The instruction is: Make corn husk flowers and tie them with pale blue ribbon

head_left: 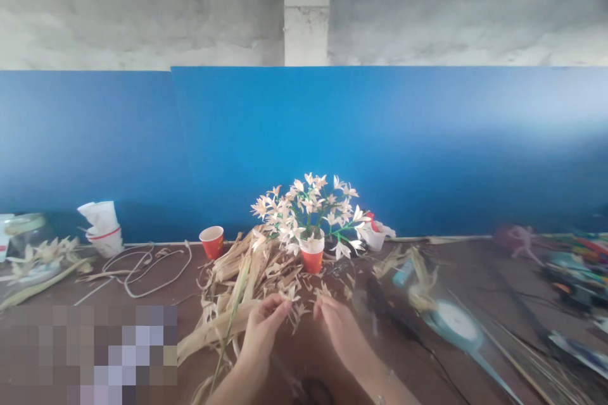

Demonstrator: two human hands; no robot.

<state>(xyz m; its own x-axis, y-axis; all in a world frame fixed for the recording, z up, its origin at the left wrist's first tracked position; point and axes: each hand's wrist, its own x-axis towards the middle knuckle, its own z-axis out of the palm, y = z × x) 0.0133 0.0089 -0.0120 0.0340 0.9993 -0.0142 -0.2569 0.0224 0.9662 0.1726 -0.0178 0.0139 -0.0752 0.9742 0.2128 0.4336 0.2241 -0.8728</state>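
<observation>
My left hand (268, 319) is closed in a pinch, with a small pale corn-husk flower (291, 294) at the thumb and fingertip. Close by on the right, my right hand (336, 323) has its fingers drawn together. Pale petal-like tips (323, 291) show just beyond them, but whether they are held or lie behind I cannot tell. More husk flower pieces (298, 314) lie between the hands. Straight ahead, a red paper cup (312, 261) holds a bunch of cream husk flowers (308, 205) on green stems.
Dry corn husks (242, 266) are heaped left of the hands. Another red cup (212, 242), a white cable (142, 272) and a cup with tissue (104, 237) stand or lie farther left. A ribbon roll (456, 323) lies right, near a dark tool (384, 304). A blue partition (294, 133) stands behind.
</observation>
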